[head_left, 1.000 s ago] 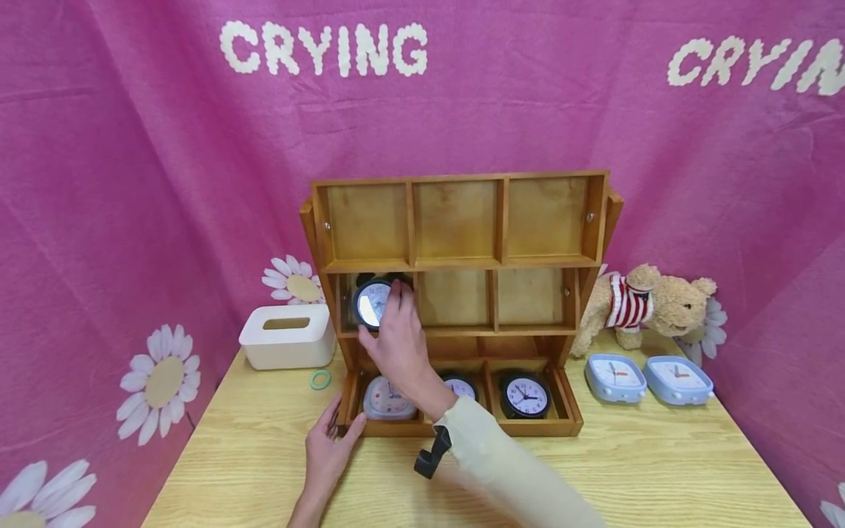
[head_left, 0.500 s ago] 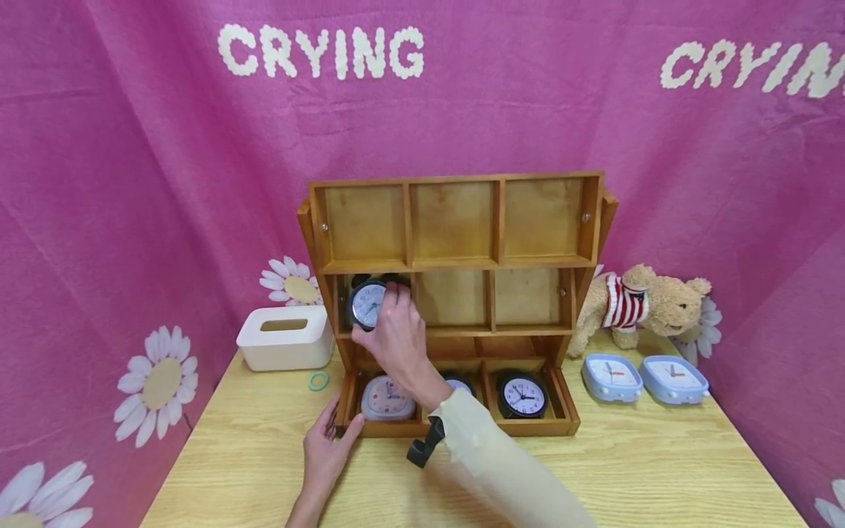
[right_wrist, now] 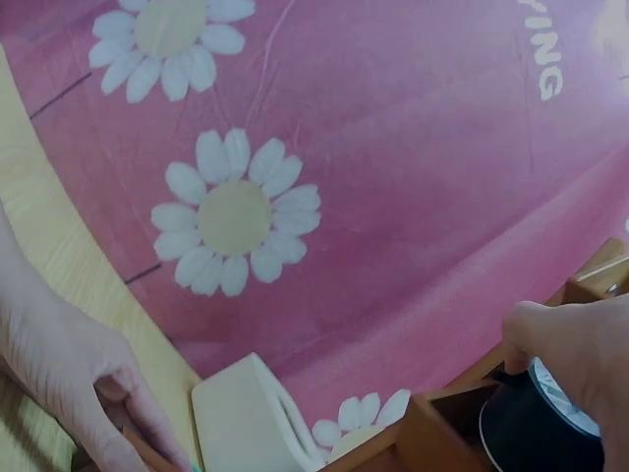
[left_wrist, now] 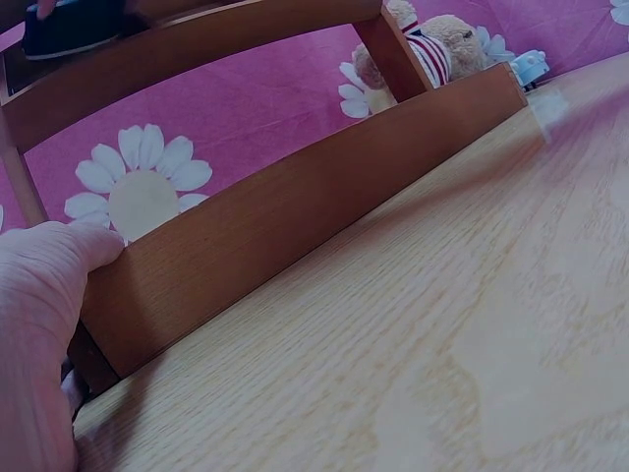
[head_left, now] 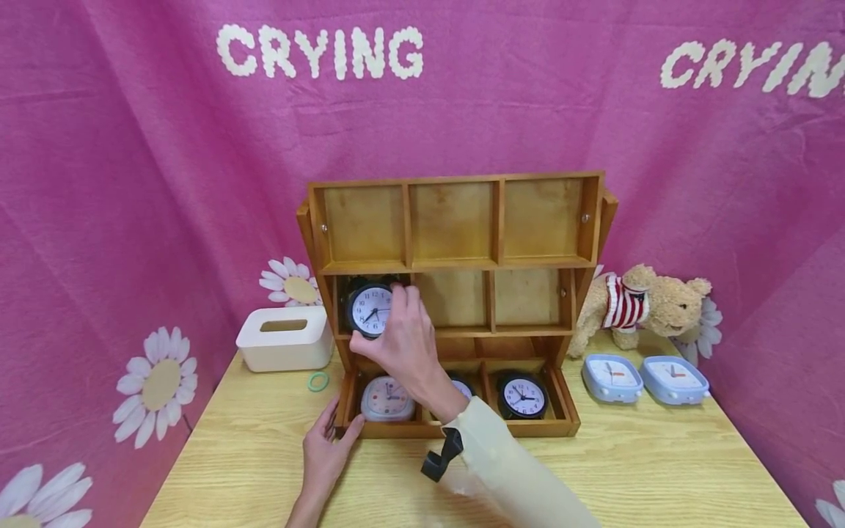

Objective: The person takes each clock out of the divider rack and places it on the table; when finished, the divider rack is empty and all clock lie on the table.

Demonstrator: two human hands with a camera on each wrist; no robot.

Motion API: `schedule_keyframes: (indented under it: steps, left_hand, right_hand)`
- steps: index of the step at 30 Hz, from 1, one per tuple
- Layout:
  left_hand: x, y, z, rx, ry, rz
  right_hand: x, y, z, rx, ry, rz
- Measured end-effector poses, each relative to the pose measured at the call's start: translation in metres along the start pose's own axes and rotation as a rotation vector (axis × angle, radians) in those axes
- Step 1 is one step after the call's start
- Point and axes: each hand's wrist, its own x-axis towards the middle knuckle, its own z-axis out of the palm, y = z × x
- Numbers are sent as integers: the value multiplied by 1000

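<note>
My right hand [head_left: 404,339] grips a round black alarm clock [head_left: 367,311] at its right side, thumb low and fingers along the top. The clock sits upright in the left compartment of the middle tier of a wooden shelf [head_left: 455,262], its white dial facing out. In the right wrist view, the clock's dark casing [right_wrist: 531,433] shows under the thumb. My left hand [head_left: 328,444] holds the shelf's front left corner, its thumb over the top of the front board [left_wrist: 295,197] in the left wrist view.
The bottom tier holds a pale square clock [head_left: 387,400], a partly hidden clock [head_left: 462,385] and a black round clock [head_left: 523,397]. Two blue clocks [head_left: 612,377] and a teddy bear [head_left: 650,304] are on the right. A white tissue box [head_left: 285,348] and green ring [head_left: 318,380] lie left.
The black clock has turned from tilted to more upright and settled slightly lower in its compartment. My right hand has shifted a little with it; my left hand stays at the shelf corner.
</note>
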Motion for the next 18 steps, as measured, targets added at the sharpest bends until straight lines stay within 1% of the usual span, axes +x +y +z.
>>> schedule_keyframes:
  steps: [7, 10, 12, 18]
  left_hand:
    - [0, 1, 1, 8, 4, 8]
    - [-1, 2, 0, 14, 4, -5]
    - [-1, 2, 0, 15, -1, -18]
    - [-1, 2, 0, 16, -13, -26]
  right_hand:
    - [-8, 7, -18, 179, -54, 34]
    - [-13, 10, -25, 246, -67, 45]
    - [-16, 11, -31, 278, -68, 58]
    - [-30, 15, -49, 342, -51, 87]
